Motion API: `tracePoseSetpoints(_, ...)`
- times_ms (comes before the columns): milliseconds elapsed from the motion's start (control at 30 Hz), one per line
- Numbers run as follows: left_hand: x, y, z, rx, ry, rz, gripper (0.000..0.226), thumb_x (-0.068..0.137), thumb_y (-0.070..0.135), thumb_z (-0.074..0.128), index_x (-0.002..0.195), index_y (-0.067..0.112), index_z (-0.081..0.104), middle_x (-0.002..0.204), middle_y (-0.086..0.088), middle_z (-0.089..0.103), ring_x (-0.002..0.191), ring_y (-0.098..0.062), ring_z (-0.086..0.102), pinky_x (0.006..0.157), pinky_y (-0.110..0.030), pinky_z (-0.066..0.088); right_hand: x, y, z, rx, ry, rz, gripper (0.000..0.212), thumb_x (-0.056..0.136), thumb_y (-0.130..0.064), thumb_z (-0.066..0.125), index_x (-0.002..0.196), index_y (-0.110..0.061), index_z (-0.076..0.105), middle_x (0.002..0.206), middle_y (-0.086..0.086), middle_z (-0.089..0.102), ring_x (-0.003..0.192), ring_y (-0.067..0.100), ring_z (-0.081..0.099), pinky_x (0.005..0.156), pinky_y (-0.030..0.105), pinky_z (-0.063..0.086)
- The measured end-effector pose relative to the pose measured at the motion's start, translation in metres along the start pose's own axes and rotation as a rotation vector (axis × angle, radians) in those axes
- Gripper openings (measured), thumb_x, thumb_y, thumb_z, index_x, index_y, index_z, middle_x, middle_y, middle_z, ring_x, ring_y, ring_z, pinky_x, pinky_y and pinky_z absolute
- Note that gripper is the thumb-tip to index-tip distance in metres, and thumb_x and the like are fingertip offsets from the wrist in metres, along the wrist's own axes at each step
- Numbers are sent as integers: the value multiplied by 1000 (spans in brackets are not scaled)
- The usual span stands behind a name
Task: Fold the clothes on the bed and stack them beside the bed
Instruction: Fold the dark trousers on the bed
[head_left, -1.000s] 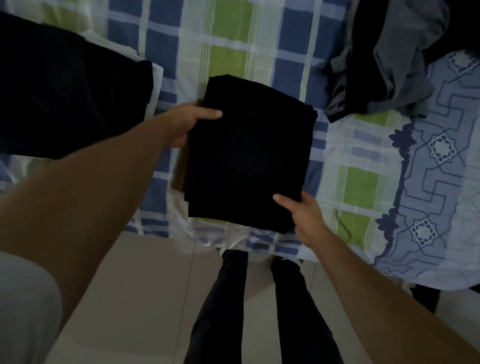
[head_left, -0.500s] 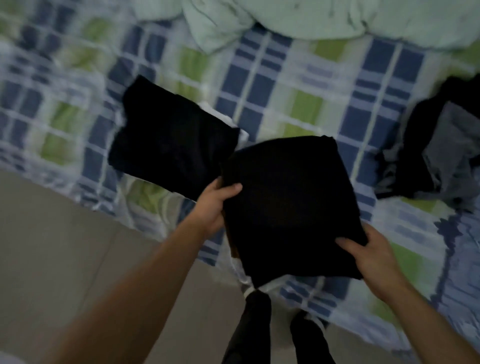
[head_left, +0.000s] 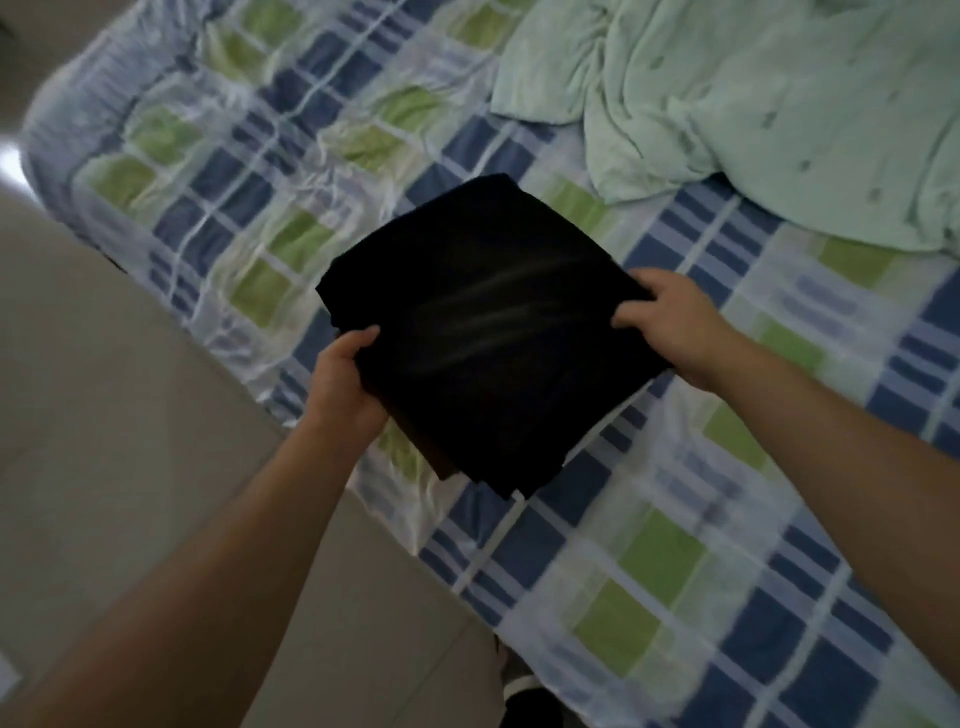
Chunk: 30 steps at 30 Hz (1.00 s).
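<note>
Both hands grip a folded black garment (head_left: 488, 332) over the checked bed (head_left: 675, 571).

Left hand (head_left: 340, 382) and right hand (head_left: 670, 325) pinch opposite edges, thumbs on top; no label shows, though the frame is dim and blurred.

A folded black garment (head_left: 483, 338) is held over the bed (head_left: 649, 571) by both hands. Its edge at 8 o'clock is gripped by the left hand (head_left: 340, 387), thumb on top. Its edge at 3 o'clock is gripped by the right hand (head_left: 670, 325), fingers curled over the cloth. A plaid sheet in blue, green and white covers the bed. A crumpled pale green blanket (head_left: 753, 104) is seen at 1 o'clock. Beige floor (head_left: 130, 441) is seen at 8 o'clock. Contact between garment and sheet cannot be determined.
</note>
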<state>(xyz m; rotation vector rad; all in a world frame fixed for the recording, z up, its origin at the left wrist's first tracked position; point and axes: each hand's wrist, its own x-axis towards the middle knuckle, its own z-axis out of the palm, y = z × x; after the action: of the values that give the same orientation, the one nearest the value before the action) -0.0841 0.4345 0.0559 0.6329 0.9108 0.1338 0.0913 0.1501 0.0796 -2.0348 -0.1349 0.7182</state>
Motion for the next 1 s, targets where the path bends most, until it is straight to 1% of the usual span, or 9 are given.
tracePoseSetpoints(133,32,-23,-15,125,195,-60,40,95,24,66,133,12,64,126,-11,72,110,-31,71,92,-43,59,46,34,41,-58,5,91,19,86,-14,72,103,-24,70,97,-3,72,80,9,72,63,21,56)
tracePoseSetpoints(333,8,-80,-29,455,338,-32,106,56,53,95,140,23,39,127,0,61,110,-24,66,91,-46,60,42,71,59,-53,169,87,29,88,-25,75,114,-24,63,104,-8,64,88,0,61,67,18,45)
tracePoseSetpoints(533,-27,-136,-17,508,324,6,84,66,36,95,130,26,41,120,11,60,104,-12,65,75,-29,62,14,74,35,70,315,32,32,87,-20,76,100,-45,63,108,-16,65,100,6,66,84,29,56)
tracePoseSetpoints(667,-36,-153,-12,504,338,12,87,72,34,93,135,26,34,127,8,55,103,-9,60,74,-20,53,-1,94,32,-247,278,16,43,89,-26,74,128,-18,59,119,-3,60,114,21,59,97,36,49)
tracePoseSetpoints(733,-38,-150,-12,558,395,49,95,73,38,92,141,28,27,136,2,48,107,-9,55,75,-14,49,-9,94,36,-474,317,-155,50,90,-28,70,135,-12,56,129,10,56,123,29,50,106,43,44)
tracePoseSetpoints(800,-40,-144,-15,796,501,223,98,75,47,86,147,31,22,147,1,34,121,-9,39,91,-22,43,-16,90,44,-611,337,-407,54,91,-30,65,139,-10,56,137,14,52,130,33,45,112,45,37)
tracePoseSetpoints(867,-39,-133,-18,1116,513,578,83,84,50,74,148,28,27,150,4,30,133,-11,31,111,-36,34,-24,87,57,-680,253,-555,54,94,-35,60,142,-10,57,145,17,51,138,37,42,118,50,32)
tracePoseSetpoints(933,-28,-120,-15,1400,380,893,63,92,46,62,147,27,37,156,-2,32,146,-22,29,120,-42,27,-32,89,71,-771,120,-526,62,97,-49,51,148,-14,53,155,17,45,148,38,32,122,55,25)
tracePoseSetpoints(1000,-6,-109,-9,1683,194,989,59,98,46,52,151,26,38,164,-8,26,154,-32,19,125,-48,18,-36,97,80,-898,24,-420,79,93,-68,43,157,-20,40,164,14,32,154,38,20,125,56,17)
